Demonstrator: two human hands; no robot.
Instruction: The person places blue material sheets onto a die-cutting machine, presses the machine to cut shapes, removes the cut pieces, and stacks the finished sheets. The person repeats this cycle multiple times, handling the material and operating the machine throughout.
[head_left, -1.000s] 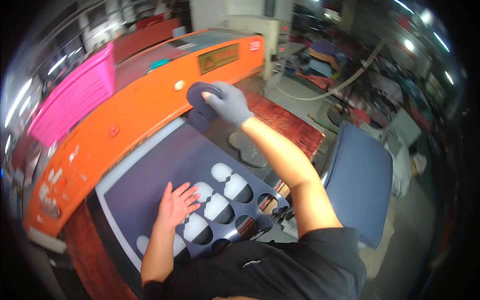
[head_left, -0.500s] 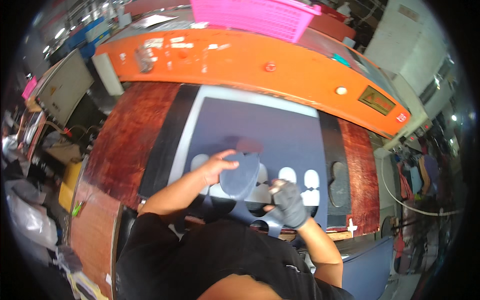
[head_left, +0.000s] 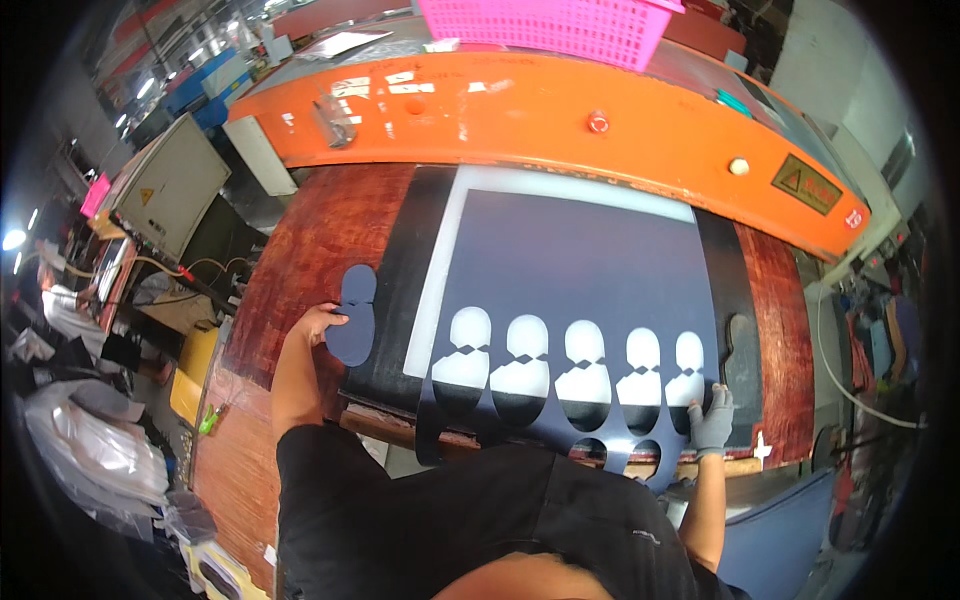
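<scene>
At the left, my left hand (head_left: pixel 320 322) grips the edge of a dark blue sole-shaped cutout (head_left: pixel 354 335), over the border of the red board and the black mat. Its thumb lies on top; whether there is more than one layer I cannot tell. My right hand (head_left: pixel 711 422), in a grey glove with bare fingertips, rests with fingers apart at the right edge of the dark blue sheet (head_left: pixel 580 240). A row of several sole-shaped holes runs across the sheet's near part, showing white and black beneath. More holes lie at its near edge.
An orange machine beam (head_left: pixel 520 115) with a red button spans the far side, a pink basket (head_left: pixel 550 28) on top. A dark sole-shaped piece (head_left: pixel 741 360) lies right of the sheet. Dark blue sheets (head_left: pixel 775 535) stand at the lower right; plastic bags (head_left: pixel 95 445) at the left.
My left hand has carried the cutout from above the sheet to the left side. My right hand has moved right to the sheet's edge, and the row of holes is now uncovered.
</scene>
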